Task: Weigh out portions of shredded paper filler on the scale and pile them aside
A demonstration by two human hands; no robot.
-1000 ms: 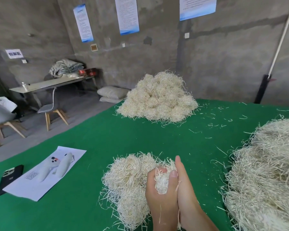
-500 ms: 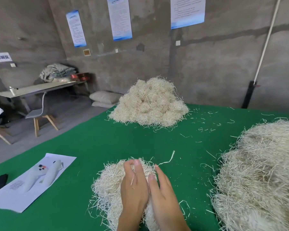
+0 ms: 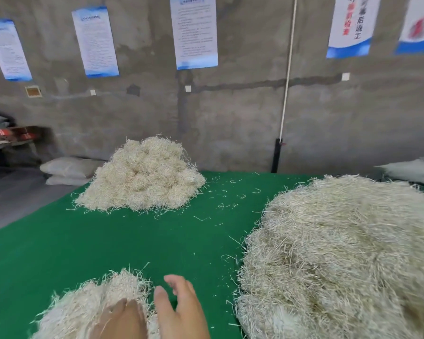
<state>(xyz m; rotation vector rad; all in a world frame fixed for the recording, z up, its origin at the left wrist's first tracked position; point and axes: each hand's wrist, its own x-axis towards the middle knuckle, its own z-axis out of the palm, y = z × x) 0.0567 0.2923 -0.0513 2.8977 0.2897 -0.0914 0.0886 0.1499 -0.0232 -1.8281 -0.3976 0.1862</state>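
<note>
Head view: a second ago both my grips clasped a wad of shreds. Now my right grip (image 3: 181,311) has let go and hangs open and empty over the green counter (image 3: 108,241), between the portion (image 3: 83,307) at near left and the bulk heap (image 3: 340,253) at right. My left grip (image 3: 123,319) lies on the portion; I cannot tell if its fingers curl in. I judge the wad added, with more perhaps needed. The portion looks pale, springy and frayed.

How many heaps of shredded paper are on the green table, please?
3: far heap straight ahead, large heap at right, near heap under the left hand. More may lie off-frame.
</note>
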